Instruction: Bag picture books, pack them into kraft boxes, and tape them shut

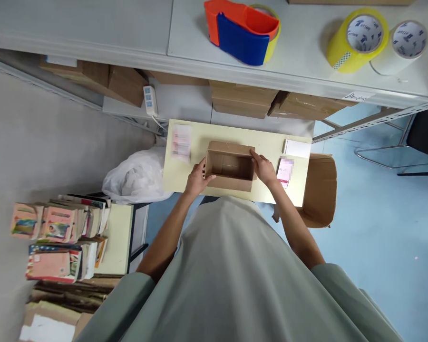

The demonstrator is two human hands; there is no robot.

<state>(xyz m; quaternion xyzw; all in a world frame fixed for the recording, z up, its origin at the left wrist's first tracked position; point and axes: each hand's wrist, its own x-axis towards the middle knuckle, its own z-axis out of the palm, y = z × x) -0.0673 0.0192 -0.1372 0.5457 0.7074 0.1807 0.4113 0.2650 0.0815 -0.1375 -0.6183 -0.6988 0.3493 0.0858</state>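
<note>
A small open cardboard box (228,183) sits on the pale yellow table (267,137) straight in front of me, and its inside shows nothing but bare cardboard. My left hand (199,179) grips the box's left side, thumb over the near edge and fingers along the outer wall. At the far right corner, my right hand (263,167) pinches the box's wall. A phone with a lit screen (285,171) lies right of the box, below a white flat box (297,148). To the left is a blurred printed packet (181,142).
Overhead, a grey shelf (128,28) carries a tape dispenser (242,35) and tape rolls (358,40). Cardboard boxes (240,97) line the lower shelf beside a power strip (150,100). A large open carton (319,190) stands right of the table; a plastic bag (137,175) and books (59,223) are left.
</note>
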